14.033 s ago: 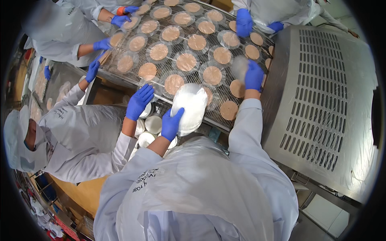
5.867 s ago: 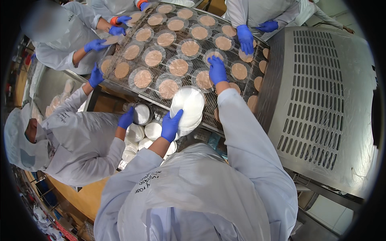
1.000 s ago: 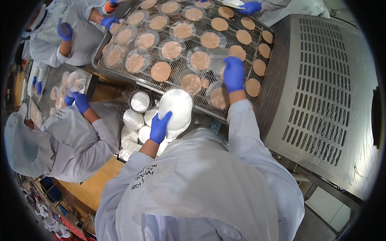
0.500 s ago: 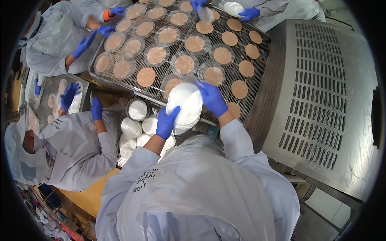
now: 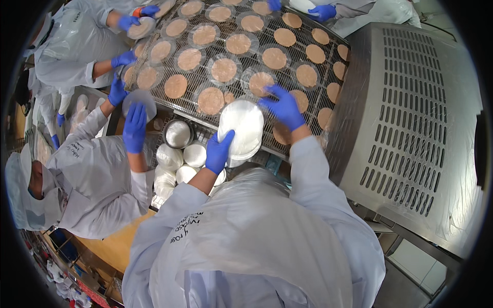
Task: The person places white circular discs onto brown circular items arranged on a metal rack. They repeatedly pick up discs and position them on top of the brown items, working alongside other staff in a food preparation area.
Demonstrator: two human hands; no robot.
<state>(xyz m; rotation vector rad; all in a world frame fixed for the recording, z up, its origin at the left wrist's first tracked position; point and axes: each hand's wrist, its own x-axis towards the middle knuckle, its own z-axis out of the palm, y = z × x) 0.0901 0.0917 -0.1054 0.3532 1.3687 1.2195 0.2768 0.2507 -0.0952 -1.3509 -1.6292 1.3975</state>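
My left hand (image 5: pixel 219 152), in a blue glove, grips a stack of thin round white sheets (image 5: pixel 240 126) near the conveyor's front edge. Right of the stack, my gloved right hand (image 5: pixel 284 109) reaches over the wire-mesh conveyor (image 5: pixel 172 105) with its fingers apart. Its fingertips are close to a flat round pinkish-brown patty (image 5: pixel 261 83) with a clear round sheet over it; whether they touch cannot be told. A bare patty (image 5: pixel 299 101) lies just beyond that hand. Several patties carry clear round sheets, while others, mostly at the right, are bare.
Stacks of white round sheets (image 5: pixel 195 154) and a round metal container (image 5: pixel 178 134) stand below the conveyor, left of me. A slotted steel housing (image 5: pixel 411 118) borders the right side. A co-worker's gloved hand (image 5: pixel 134 128) is at my left; other gloved hands (image 5: pixel 322 12) work across the conveyor.
The patties have shifted to the right along the conveyor. My right hand has moved from the stack's edge up and to the right, its fingers spreading. At left, a co-worker now holds a round sheet.
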